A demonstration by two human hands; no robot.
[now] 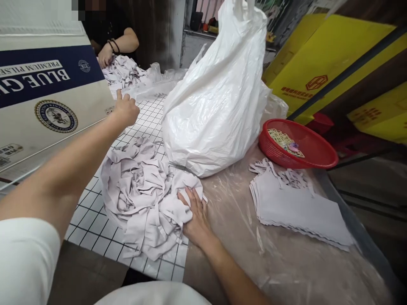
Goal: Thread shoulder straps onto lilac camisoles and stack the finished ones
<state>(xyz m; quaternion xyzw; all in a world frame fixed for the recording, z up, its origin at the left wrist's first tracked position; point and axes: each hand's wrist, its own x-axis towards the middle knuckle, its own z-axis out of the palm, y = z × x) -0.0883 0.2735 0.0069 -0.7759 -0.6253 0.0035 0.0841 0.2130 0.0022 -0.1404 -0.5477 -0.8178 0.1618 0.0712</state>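
A heap of pale lilac fabric pieces (143,190) lies on the gridded white sheet (92,224). My right hand (195,218) lies flat on the heap's right edge, fingers spread and open on the cloth. My left hand (125,109) reaches far forward, beyond the heap, beside the cardboard box (47,97); its fingers are curled with the thumb up, and I see nothing in them. A big white plastic bag (216,97) stands just behind the heap.
A neat stack of lilac fabric pieces (299,207) lies at the right on clear plastic sheeting. Behind it sits a red basket (302,146) with small cream items. Another person's hand (104,55) works a second fabric heap (125,72) at the far end. Yellow boxes (321,63) stand right.
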